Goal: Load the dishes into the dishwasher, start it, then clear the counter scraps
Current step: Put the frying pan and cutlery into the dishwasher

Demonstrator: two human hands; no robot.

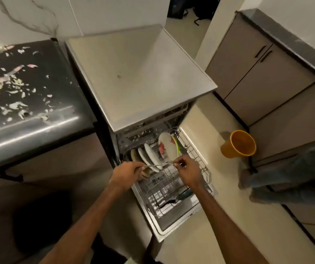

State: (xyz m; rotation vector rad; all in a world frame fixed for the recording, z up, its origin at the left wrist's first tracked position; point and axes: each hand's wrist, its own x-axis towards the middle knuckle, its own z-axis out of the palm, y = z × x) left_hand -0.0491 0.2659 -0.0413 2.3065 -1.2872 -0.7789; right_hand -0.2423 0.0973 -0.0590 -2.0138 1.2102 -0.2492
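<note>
The dishwasher (141, 77) stands open with its lower rack (200, 159) pulled out over the door. Several plates stand upright in the rack, among them a white plate with a red flower (167, 147). My left hand (127, 173) is closed around a bunch of metal cutlery (153, 165) and something rounded that looks like a spoon bowl. My right hand (188, 169) pinches the tip of one piece at the other end, above the rack. Pale scraps (16, 88) lie scattered over the dark counter (38, 128) at the left.
An orange cup (238, 143) stands on the floor to the right of the rack. Another person's hand and sleeve (290, 174) reach in at the right edge. Beige cabinets (257, 77) line the right side. A dark utensil (172, 201) lies in the rack's front part.
</note>
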